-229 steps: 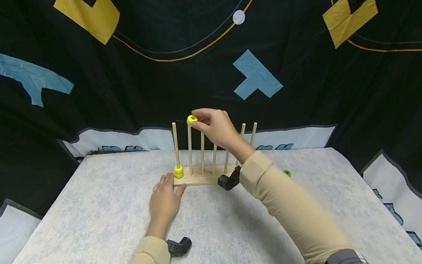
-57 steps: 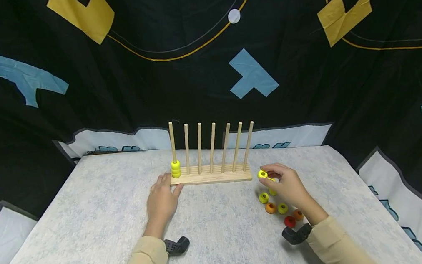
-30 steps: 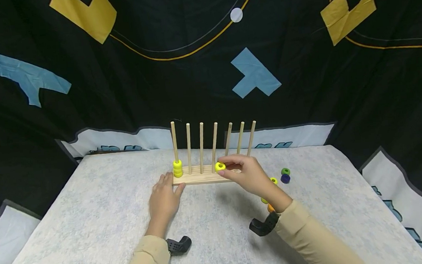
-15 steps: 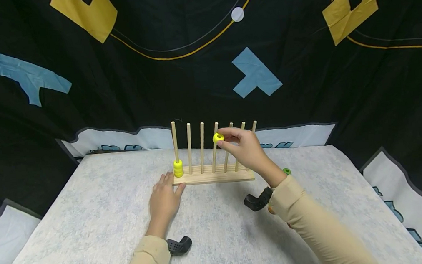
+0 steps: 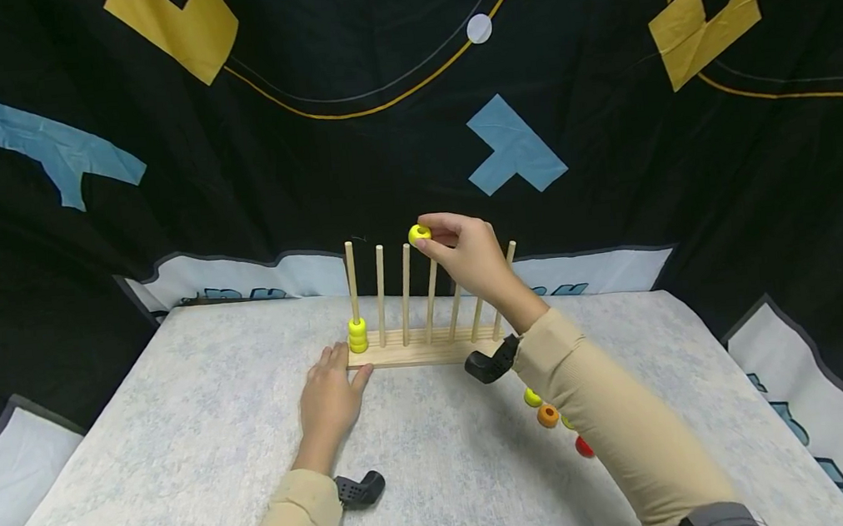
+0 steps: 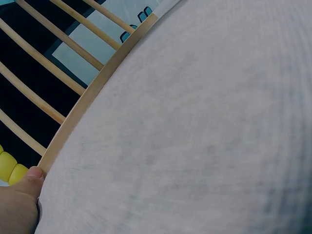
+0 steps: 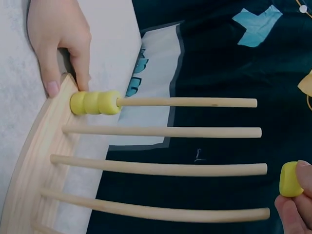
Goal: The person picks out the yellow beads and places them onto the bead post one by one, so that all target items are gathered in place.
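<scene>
In the head view my right hand (image 5: 472,257) pinches a yellow bead (image 5: 415,232) between thumb and fingers. The bead is in the air, near the tops of the middle pegs. In the right wrist view this held bead (image 7: 289,179) is apart from the peg ends. A wooden peg rack (image 5: 399,355) stands across the table, with a row of upright pegs. Three yellow beads (image 5: 357,335) are stacked on its leftmost peg. My left hand (image 5: 328,401) grips the left end of the rack's base, its thumb (image 6: 34,175) at the front.
Right of the rack, loose beads lie on the table (image 5: 181,434): a yellow bead (image 5: 532,397), an orange bead (image 5: 548,416) and a red bead (image 5: 584,447). My right sleeve (image 5: 623,412) covers part of that area. A black cloth (image 5: 384,174) hangs behind.
A third yellow bead has joined the two on the leftmost peg. My right hand has fetched another yellow bead from the right and raised it to peg-top height. The left hand stays put.
</scene>
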A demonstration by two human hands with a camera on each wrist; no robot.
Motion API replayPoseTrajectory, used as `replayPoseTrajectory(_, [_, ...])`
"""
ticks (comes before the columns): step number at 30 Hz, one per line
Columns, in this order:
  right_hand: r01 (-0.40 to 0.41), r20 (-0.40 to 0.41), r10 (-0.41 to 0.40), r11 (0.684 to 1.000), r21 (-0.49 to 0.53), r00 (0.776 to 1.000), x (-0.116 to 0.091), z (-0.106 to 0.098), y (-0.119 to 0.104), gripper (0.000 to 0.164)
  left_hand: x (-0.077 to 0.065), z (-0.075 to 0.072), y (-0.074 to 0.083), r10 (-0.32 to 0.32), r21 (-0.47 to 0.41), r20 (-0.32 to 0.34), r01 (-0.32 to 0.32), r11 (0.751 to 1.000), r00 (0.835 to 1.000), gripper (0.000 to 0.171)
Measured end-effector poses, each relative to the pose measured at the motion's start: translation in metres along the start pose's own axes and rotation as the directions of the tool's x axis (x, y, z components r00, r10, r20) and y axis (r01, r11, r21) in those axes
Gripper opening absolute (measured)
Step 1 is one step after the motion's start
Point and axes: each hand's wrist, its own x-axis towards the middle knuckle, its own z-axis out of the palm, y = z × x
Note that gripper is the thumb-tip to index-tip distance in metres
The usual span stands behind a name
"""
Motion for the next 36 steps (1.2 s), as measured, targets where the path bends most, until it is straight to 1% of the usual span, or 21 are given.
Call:
replayPoseTrajectory(5, [-0.020, 0.013, 0.020, 1.000, -0.001, 1.000, 0.010, 0.011, -0.005, 0.040, 0.000, -0.001, 0.000, -0.007, 0.002, 0.018, 0.007, 1.000, 1.000, 0.072])
replayPoseTrajectory(11, [0.004, 0.034, -0.004, 1.000, -0.008, 0.999, 0.019, 0.025, -0.016, 0.039, 0.000, -0.001, 0.001, -0.011, 0.013, 0.023, 0.011, 1.000, 1.000, 0.072])
replayPoseTrajectory(23, [0.013, 0.064, -0.013, 1.000, 0.000, 0.998, 0.024, 0.053, -0.037, 0.038, 0.001, 0.000, 0.003, -0.028, -0.004, 0.016, 0.028, 1.000, 0.999, 0.071])
replayPoseTrajectory(31, [-0.012, 0.098, 0.015, 1.000, -0.026, 0.995, 0.032, 0.065, -0.042, 0.040, 0.002, 0.001, 0.002, -0.032, 0.001, 0.011, 0.032, 0.999, 0.999, 0.070])
replayPoseTrajectory(36, [-0.010, 0.130, 0.016, 0.999, -0.044, 0.991, 0.033, 0.069, -0.042, 0.041, 0.002, 0.001, 0.000, -0.031, 0.005, 0.011, 0.031, 1.000, 0.999, 0.070])
